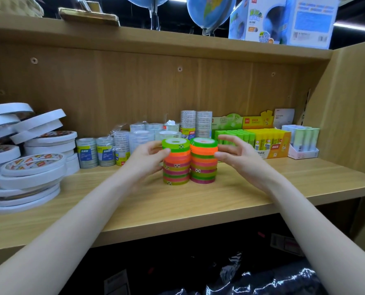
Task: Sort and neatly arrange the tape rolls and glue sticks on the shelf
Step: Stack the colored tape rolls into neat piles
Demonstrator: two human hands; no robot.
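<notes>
Two stacks of coloured tape rolls (189, 161) stand side by side, touching, on the wooden shelf (198, 205); my left hand (149, 157) rests against the left stack with its thumb and fingers curled toward the upper rolls, though I cannot tell whether they actually clamp it. My right hand (233, 154) hovers just right of the right stack, fingers spread and relaxed, holding nothing. Relative to the stacks, the glue sticks (252, 139) sit in display boxes behind and to the right, the clear tape rolls (117, 147) behind and to the left, and the white tape rolls (28, 158) far left.
</notes>
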